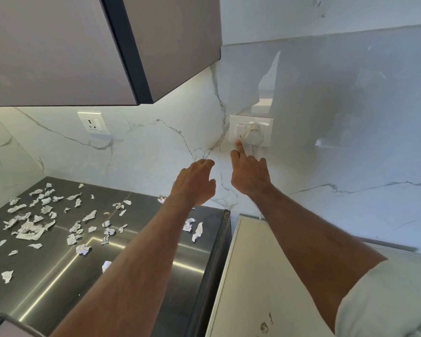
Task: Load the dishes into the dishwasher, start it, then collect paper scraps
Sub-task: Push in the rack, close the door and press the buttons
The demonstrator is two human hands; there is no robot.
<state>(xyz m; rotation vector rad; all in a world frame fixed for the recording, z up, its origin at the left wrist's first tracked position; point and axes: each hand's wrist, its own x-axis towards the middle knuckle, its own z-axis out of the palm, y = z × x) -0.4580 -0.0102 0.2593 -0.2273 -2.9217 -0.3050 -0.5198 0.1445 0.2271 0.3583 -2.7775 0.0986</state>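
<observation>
Right hand (249,173) forefinger pressing wall switch (240,133), powering dishwasher; left hand (195,183) relaxed, empty; paper scraps (34,222) uncollected

Home kitchen: dark countertop (136,242), marble-look backsplash (156,147), wall cabinets (58,49) overhead, wall socket (92,124), white appliance top (265,276).

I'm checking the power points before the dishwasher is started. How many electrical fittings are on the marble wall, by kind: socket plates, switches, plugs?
Socket plates: 2, an empty one on the left and the one the right hand reaches.
Switches: 1, touched by that hand's index finger.
Plugs: 1, white, seated beside the switch.
Total: 4
</observation>
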